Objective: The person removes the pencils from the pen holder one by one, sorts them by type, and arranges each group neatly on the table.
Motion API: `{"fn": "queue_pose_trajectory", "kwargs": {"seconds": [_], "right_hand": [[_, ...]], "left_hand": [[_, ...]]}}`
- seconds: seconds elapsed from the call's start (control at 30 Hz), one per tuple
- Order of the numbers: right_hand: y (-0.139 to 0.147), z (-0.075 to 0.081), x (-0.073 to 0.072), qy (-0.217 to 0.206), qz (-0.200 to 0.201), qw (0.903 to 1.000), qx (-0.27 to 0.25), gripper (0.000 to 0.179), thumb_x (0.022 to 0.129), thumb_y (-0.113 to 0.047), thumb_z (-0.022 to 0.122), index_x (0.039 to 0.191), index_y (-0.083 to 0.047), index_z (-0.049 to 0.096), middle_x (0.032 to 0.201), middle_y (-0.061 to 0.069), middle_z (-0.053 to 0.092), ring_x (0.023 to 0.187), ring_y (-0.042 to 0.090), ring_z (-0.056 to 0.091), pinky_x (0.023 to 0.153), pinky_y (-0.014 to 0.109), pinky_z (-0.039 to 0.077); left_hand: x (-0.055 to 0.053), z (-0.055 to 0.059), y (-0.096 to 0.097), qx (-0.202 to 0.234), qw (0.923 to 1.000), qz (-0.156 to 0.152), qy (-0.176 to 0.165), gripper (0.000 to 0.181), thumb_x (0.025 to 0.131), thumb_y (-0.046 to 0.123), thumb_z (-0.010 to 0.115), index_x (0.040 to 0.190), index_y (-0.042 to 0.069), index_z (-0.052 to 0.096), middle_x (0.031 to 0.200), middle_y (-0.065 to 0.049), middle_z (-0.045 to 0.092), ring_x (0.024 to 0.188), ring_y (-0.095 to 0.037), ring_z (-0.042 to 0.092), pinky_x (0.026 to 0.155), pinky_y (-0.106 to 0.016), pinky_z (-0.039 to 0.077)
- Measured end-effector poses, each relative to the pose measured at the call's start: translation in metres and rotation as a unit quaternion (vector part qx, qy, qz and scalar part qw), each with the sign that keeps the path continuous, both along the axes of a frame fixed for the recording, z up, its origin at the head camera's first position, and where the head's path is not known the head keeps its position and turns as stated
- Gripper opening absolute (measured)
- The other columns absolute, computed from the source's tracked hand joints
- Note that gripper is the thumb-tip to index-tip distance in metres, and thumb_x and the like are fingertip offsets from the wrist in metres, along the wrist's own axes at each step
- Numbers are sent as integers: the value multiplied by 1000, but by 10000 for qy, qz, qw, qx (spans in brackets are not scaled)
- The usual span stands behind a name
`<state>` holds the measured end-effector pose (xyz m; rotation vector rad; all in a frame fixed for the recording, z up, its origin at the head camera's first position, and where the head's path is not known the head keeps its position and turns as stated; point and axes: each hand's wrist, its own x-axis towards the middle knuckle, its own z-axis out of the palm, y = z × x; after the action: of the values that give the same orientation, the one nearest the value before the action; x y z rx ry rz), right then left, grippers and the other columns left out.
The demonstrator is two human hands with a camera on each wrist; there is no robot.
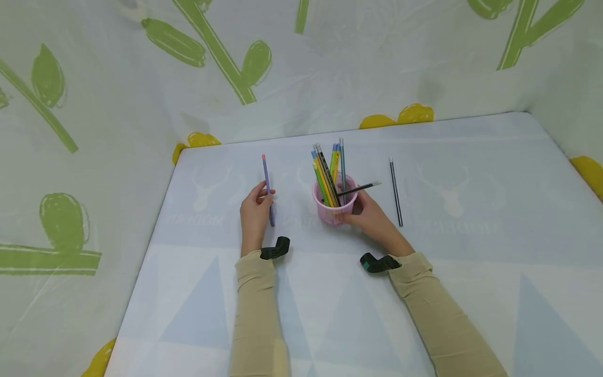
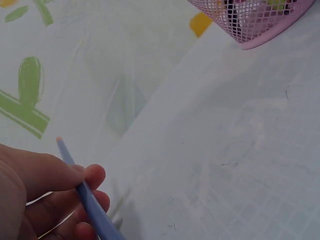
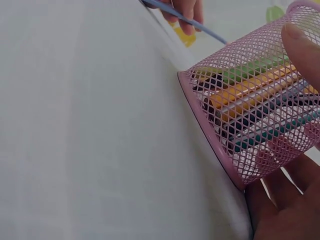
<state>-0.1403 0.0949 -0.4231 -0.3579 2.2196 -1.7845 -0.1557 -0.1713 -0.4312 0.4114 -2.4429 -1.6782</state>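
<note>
On the table (image 1: 330, 293), one pink mesh cup (image 1: 330, 213) is seen upright, with the right hand (image 1: 372, 222) wrapped about its side; its wall is gripped between thumb and fingers. To the left of the cup, well apart from it, one purple pencil (image 1: 267, 175) is pinched between the thumb and fingers of the left hand (image 1: 256, 213); whether its lower end is touched to the table cannot be told. Several pencils (image 1: 324, 180) are held by the cup, green, yellow, black and blue-green among them; overlap keeps them from being counted exactly. One of these, black, is leaned low over the rim towards the right. One black pencil (image 1: 396, 193) is laid on the table beyond the right hand. Pale lettering is printed beneath two deer heads, too faint to be read surely.
</note>
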Motion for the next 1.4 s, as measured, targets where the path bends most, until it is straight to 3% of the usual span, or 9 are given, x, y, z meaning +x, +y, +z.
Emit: {"fn": "queue_pose_trajectory", "kwargs": {"seconds": [0.13, 0.37, 0.73, 1.0, 1.13, 1.4], "right_hand": [[-2, 7, 2, 19, 8, 10000, -60, 83, 74, -16, 73, 141, -15, 24, 130, 3, 43, 111, 19, 44, 94, 40, 36], [-2, 5, 1, -26, 81, 9999, -111, 80, 75, -15, 72, 140, -13, 26, 128, 3, 44, 111, 19, 45, 93, 39, 37], [0, -23, -10, 236, 39, 9997, -39, 84, 70, -34, 75, 138, -21, 29, 123, -6, 47, 104, 15, 48, 87, 36, 41], [-2, -1, -1, 31, 98, 9999, -73, 83, 73, -21, 73, 140, -15, 25, 128, 3, 45, 108, 20, 46, 91, 39, 38], [-1, 2, 0, 55, 68, 9999, -80, 83, 73, -21, 74, 140, -15, 26, 127, 2, 46, 107, 20, 46, 91, 39, 38], [3, -21, -8, 187, 20, 9998, 62, 84, 71, -33, 75, 139, -20, 27, 125, -2, 46, 106, 16, 48, 89, 36, 40]], "left_hand": [[0, 0, -1, -459, 9989, -11, -80, 38, 88, 16, 53, 125, 19, 53, 104, 3, 60, 89, -11, 56, 73, -28, 46], [1, 3, -4, -1077, 9938, 21, -289, 36, 87, 18, 57, 122, 17, 55, 105, 0, 59, 89, -13, 56, 69, -29, 47], [0, 0, -5, -1526, 9877, 8, -340, 44, 86, 11, 50, 129, 20, 47, 111, 4, 59, 91, -14, 55, 68, -29, 43], [3, -1, -3, -2091, 9776, 62, -241, 33, 86, 7, 51, 116, 16, 60, 92, -5, 56, 81, -21, 48, 66, -33, 39], [4, -1, -1, -2251, 9742, 94, -96, 32, 85, 8, 54, 116, 17, 61, 93, -4, 58, 80, -21, 49, 67, -34, 40], [4, -3, 1, -2611, 9652, 80, 89, 32, 84, 6, 56, 115, 16, 62, 111, -3, 60, 92, -24, 53, 73, -37, 43]]}}
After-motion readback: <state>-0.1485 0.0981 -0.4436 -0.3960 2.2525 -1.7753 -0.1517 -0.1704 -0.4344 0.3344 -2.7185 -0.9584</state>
